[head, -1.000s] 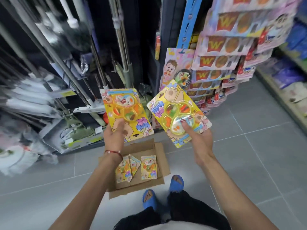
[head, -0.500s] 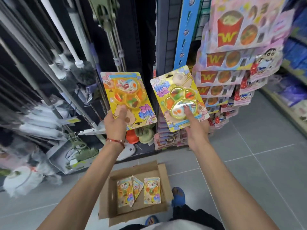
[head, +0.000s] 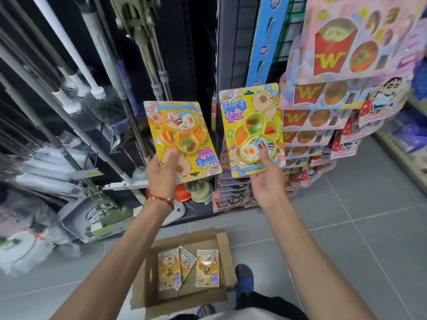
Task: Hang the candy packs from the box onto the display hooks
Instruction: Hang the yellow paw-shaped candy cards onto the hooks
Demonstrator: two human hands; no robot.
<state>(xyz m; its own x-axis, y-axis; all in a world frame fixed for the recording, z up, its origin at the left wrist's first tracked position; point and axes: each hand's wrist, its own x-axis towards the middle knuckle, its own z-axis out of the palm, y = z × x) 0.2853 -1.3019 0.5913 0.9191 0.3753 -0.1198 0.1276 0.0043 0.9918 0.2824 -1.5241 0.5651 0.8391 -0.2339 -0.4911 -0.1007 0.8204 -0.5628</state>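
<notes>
High above the box, which holds three packs, the left hand pinches one candy pack and the right hand a second pack, fingers clamped on lower edges, probably leaving tops free for hooks.

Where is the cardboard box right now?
Head view, bottom centre: the cardboard box sits open on the grey floor, just left of the blue sandal, holding candy packs.
</notes>
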